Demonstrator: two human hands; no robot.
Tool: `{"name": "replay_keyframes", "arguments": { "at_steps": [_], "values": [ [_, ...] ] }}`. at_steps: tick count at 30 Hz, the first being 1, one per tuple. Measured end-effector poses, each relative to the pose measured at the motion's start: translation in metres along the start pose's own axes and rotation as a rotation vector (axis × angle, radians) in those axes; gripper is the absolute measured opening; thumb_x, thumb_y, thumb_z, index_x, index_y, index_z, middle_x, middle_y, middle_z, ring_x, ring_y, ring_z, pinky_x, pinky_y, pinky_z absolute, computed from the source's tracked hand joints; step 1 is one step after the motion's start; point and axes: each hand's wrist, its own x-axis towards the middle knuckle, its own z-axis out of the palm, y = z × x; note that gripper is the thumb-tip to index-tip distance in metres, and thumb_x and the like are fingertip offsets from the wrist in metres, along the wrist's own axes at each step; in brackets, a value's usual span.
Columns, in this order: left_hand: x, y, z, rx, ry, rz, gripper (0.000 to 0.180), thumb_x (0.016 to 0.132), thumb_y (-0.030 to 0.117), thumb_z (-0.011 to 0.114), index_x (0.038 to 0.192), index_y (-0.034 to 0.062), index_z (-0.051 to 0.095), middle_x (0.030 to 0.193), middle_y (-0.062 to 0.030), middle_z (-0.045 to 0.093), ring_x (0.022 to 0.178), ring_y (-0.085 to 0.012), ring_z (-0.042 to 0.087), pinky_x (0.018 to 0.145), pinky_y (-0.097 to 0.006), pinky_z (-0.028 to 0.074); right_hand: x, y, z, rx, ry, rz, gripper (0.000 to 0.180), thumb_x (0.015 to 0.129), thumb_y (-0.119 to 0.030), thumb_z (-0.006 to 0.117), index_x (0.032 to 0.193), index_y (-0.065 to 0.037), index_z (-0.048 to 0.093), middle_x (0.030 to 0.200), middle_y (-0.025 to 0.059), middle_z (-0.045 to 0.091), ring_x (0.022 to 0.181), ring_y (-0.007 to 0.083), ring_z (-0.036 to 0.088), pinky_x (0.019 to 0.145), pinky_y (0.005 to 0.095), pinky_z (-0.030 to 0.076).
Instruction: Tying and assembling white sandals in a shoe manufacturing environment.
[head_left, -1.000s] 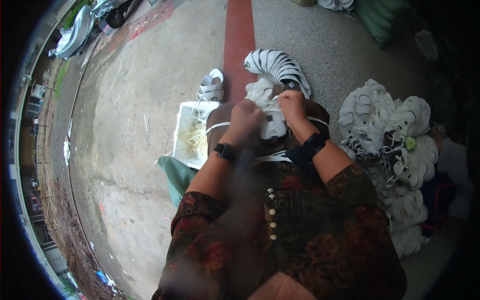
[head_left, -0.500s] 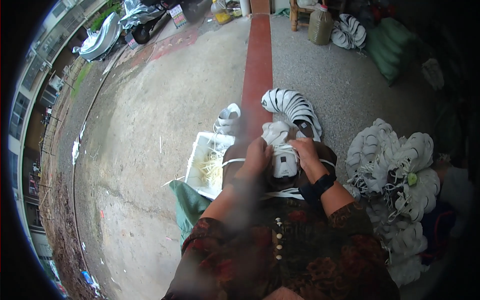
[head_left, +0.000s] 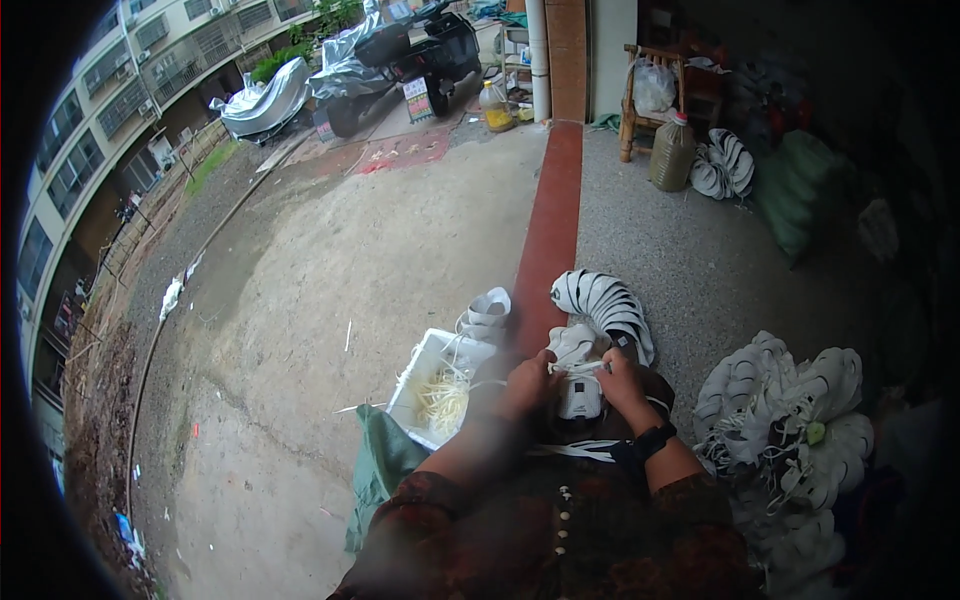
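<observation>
The left hand and right hand stand slightly apart, fingers pinched on a flat white lace that spans the gap. Just below and between them lies a white shoe upper, rounded and mesh-textured at its near end, soft and crumpled beyond the grip. Its long axis runs away from the body, the rounded end pointing toward the torso. Left of the grip, a rigid white box holds thin, tangled cream strands; just beyond, overlapping white pieces curve like a fan.
</observation>
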Motion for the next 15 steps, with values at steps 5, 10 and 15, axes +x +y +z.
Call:
{"name": "replay_keyframes", "arguments": {
  "at_steps": [5, 10, 15],
  "values": [
    [0.016, -0.092, -0.009, -0.46, 0.121, 0.101, 0.011, 0.084, 0.006, 0.061, 0.094, 0.0019, 0.06, 0.079, -0.0005, 0.061, 0.075, -0.0075, 0.056, 0.068, -0.022, 0.046, 0.009, 0.028, -0.026, 0.302, 0.069, 0.126, 0.009, 0.071, 0.005, 0.054, 0.071, -0.004, 0.058, 0.066, -0.0015, 0.055, 0.064, 0.0068, 0.05, 0.059, 0.0229, 0.04],
    [-0.008, -0.072, -0.038, -0.602, 0.037, 0.036, 0.006, 0.086, 0.006, 0.058, 0.089, 0.0017, 0.062, 0.081, -0.0008, 0.063, 0.075, -0.0106, 0.059, 0.067, -0.025, 0.048, -0.004, 0.069, -0.064, 0.242, 0.046, 0.115, 0.002, 0.073, -0.002, 0.055, 0.075, -0.002, 0.056, 0.065, 0.0041, 0.055, 0.064, 0.0142, 0.052, 0.059, 0.0299, 0.041],
    [-0.014, -0.008, -0.048, 0.176, -0.18, 0.342, 0.022, 0.082, 0.023, 0.064, 0.096, 0.0064, 0.063, 0.088, -0.0157, 0.064, 0.083, -0.0341, 0.061, 0.072, -0.039, 0.049, -0.002, 0.018, -0.067, -0.074, -0.308, -0.026, 0.016, 0.077, -0.01, 0.062, 0.088, -0.003, 0.053, 0.081, 0.0187, 0.059, 0.078, 0.0375, 0.057, 0.068, 0.0403, 0.045]
  ]
}}
